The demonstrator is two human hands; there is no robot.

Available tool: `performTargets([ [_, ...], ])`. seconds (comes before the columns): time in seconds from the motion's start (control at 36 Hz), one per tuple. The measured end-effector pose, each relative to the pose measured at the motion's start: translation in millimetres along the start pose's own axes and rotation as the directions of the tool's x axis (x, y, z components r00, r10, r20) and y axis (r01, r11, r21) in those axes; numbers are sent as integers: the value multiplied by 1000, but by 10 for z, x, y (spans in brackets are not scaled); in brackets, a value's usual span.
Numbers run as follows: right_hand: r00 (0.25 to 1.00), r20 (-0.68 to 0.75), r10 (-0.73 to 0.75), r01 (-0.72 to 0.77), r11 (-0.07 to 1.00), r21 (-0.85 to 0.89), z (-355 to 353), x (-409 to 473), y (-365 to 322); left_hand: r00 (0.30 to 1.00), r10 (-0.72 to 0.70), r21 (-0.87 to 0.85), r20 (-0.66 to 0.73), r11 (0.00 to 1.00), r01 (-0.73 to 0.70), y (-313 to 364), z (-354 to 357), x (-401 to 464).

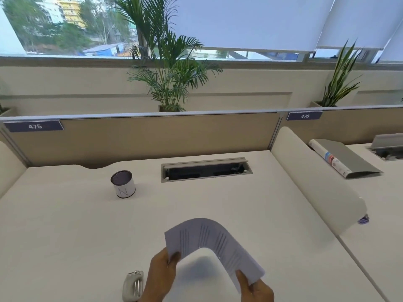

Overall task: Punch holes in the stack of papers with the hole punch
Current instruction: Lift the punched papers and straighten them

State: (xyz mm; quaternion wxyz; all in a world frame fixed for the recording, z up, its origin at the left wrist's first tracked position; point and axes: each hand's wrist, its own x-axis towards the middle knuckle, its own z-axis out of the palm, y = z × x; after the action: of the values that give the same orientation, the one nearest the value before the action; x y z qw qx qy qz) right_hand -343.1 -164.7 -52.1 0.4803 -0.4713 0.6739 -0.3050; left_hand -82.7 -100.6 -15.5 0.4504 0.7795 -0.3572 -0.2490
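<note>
We are gripping bowed paper stack [214, 240] by both ends, left hand [160, 277], right hand [257, 289], above desk [65, 225]; hole punch [133, 285] lying just left of left hand, long axis running away from us.

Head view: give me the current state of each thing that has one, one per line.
stack of papers: lifted off the desk, bent into an arch
left hand: grips the stack's left end
right hand: grips the stack's right end
hole punch: on the desk, untouched
cup: upright
cable hatch: lid open
roller blinds: mostly lowered
</note>
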Motion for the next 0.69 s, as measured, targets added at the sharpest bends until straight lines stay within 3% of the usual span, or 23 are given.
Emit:
performTargets([
  [0.06, 985, -103, -139, 147, 986, 74, 57, -91, -181, 999, 7, 21, 42, 1000, -8, -58, -11, -14],
  [0.17, 970, -210, -119, 154, 975, 159, 43, -302, -411, 998, -4, 52, 66, 999, 0, -181, -26, -15],
  [0.25, 995, -72, -75, 77, 997, 22, -94, -340, -383, 999, 25, 57, 46, 998, -28, -137, -89, 21],
  [0.31, 990, -89, -110, 113, 993, 34, -218, -344, -323, 999, 9, 29, 41, 1000, -10, -59, -130, 52],
  [0.47, 999, -43, -9, 16, 984, 178, -438, -383, -362, 975, -221, -247, -4, 945, 214, 140, -32, 143],
  [0.58, 999, -39, 21, -9, 963, 271, -601, -385, -290, 930, -352, -421, 101, 832, 361, 286, 222, 109],
  [0.69, 991, -90, 101, -62, 930, 362, -677, -302, -210, 904, -372, -464, 210, 776, 427, 504, 591, 53],
])
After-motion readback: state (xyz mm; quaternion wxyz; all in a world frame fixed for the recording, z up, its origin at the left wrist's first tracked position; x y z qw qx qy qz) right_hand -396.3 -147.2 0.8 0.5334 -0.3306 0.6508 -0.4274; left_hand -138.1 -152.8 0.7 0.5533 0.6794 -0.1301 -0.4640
